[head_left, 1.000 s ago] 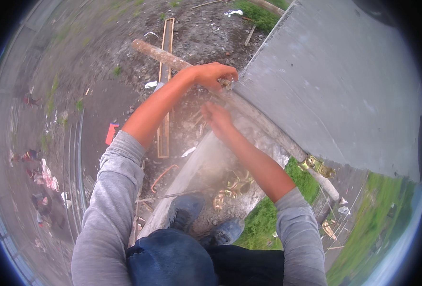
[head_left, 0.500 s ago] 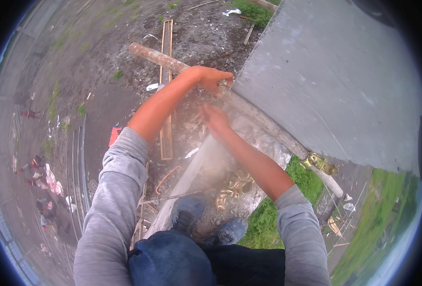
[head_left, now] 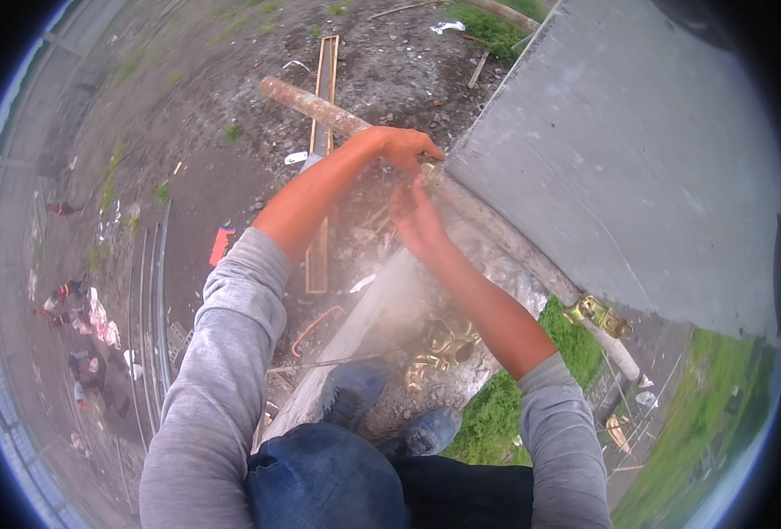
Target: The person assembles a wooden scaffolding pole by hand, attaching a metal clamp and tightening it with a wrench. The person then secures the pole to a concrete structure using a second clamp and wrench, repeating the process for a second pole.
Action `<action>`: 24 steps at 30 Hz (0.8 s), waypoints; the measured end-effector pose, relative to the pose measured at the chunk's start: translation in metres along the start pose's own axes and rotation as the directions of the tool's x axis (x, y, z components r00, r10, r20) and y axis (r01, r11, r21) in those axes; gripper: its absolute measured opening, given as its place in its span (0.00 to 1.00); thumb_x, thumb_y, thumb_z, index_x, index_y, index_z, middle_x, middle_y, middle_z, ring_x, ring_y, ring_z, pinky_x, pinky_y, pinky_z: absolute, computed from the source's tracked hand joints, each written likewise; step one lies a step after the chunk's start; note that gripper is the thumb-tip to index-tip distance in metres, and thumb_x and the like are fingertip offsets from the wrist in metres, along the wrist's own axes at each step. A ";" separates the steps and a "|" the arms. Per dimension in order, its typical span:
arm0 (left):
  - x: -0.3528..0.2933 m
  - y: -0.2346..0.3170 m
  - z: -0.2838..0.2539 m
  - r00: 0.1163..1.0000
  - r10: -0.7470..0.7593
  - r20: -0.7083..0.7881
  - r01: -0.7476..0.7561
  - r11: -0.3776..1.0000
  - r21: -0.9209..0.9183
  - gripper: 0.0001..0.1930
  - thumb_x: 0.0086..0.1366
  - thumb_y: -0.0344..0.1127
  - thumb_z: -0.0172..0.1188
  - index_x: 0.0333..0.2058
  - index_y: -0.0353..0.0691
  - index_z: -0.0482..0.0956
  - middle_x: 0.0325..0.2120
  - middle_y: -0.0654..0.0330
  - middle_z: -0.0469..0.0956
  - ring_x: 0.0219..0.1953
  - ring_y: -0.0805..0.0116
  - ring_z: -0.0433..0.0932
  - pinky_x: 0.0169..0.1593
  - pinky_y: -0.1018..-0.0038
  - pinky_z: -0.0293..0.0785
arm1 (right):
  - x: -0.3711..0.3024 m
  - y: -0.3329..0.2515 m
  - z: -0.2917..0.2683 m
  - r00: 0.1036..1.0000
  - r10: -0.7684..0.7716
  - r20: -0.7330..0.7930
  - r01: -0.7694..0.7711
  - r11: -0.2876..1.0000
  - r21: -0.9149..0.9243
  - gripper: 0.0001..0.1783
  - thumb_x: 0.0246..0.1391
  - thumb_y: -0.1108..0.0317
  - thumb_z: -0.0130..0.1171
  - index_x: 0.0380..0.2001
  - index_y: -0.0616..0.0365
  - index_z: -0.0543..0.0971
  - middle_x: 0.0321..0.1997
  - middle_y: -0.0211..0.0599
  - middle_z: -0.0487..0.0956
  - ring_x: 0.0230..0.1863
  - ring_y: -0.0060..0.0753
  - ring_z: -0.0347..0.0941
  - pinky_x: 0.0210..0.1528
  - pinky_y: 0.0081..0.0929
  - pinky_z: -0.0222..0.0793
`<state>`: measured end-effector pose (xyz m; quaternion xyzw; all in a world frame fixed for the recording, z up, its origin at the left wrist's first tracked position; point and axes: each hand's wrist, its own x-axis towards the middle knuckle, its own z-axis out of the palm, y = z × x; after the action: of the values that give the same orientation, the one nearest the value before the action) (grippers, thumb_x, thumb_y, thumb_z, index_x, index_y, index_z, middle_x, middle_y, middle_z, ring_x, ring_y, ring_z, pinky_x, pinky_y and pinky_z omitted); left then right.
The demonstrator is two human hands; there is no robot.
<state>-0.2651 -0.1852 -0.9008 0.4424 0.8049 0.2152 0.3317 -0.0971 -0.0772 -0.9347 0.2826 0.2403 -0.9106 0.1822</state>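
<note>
A brass-coloured scaffold clamp (head_left: 427,165) sits on a long, dirty pipe (head_left: 505,231) beside the lower corner of a grey concrete slab (head_left: 637,150). My left hand (head_left: 405,149) is closed over the clamp from above, its fingers bent around the top. From below, my right hand (head_left: 420,219) reaches up with curled fingers, and its fingertips meet the clamp's underside; haze blurs the exact grip. Farther down the pipe, a second brass clamp (head_left: 598,315) is fixed. Several loose clamps (head_left: 443,342) lie by my shoes.
My shoes (head_left: 355,388) stand on a rubble-strewn concrete ledge (head_left: 346,353) high above the ground. Far below lie a long wooden frame (head_left: 318,264), a red object (head_left: 221,245) and metal pipes (head_left: 161,300). People (head_left: 86,366) are at the far left. Grass (head_left: 571,339) grows below at right.
My right hand has moved up to the clamp, its fingers now against it. My left hand stays at the clamp. The whole view has shifted slightly.
</note>
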 end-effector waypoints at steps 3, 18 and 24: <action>0.001 -0.002 0.001 1.000 -0.018 0.006 0.018 0.999 -0.038 0.37 0.58 0.34 0.71 0.67 0.38 0.70 0.61 0.43 0.75 0.62 0.44 0.75 0.63 0.58 0.73 | -0.006 -0.007 0.007 0.998 0.067 0.004 -0.066 0.983 0.174 0.17 0.71 0.54 0.55 0.43 0.60 0.74 0.43 0.36 0.75 0.42 0.31 0.75 0.45 0.28 0.74; 0.007 0.008 -0.012 0.981 -0.139 0.137 0.146 0.988 -0.046 0.39 0.57 0.38 0.72 0.66 0.35 0.68 0.62 0.41 0.73 0.63 0.47 0.73 0.65 0.58 0.68 | -0.011 0.004 0.010 0.980 -0.182 -0.079 0.137 0.910 -0.391 0.17 0.65 0.57 0.66 0.37 0.62 0.77 0.32 0.32 0.81 0.31 0.22 0.76 0.32 0.19 0.72; 0.015 0.001 -0.015 0.982 -0.095 0.162 0.101 0.994 -0.028 0.39 0.56 0.36 0.71 0.66 0.35 0.69 0.62 0.42 0.74 0.64 0.49 0.73 0.65 0.59 0.68 | -0.031 -0.026 0.019 0.846 -0.524 0.098 0.178 0.104 -0.979 0.14 0.58 0.60 0.70 0.33 0.61 0.81 0.30 0.37 0.82 0.32 0.31 0.79 0.36 0.30 0.71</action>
<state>-0.2808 -0.1727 -0.8952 0.4118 0.7924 0.1769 0.4138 -0.0936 -0.0602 -0.8937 0.1610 0.8374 -0.5191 0.0574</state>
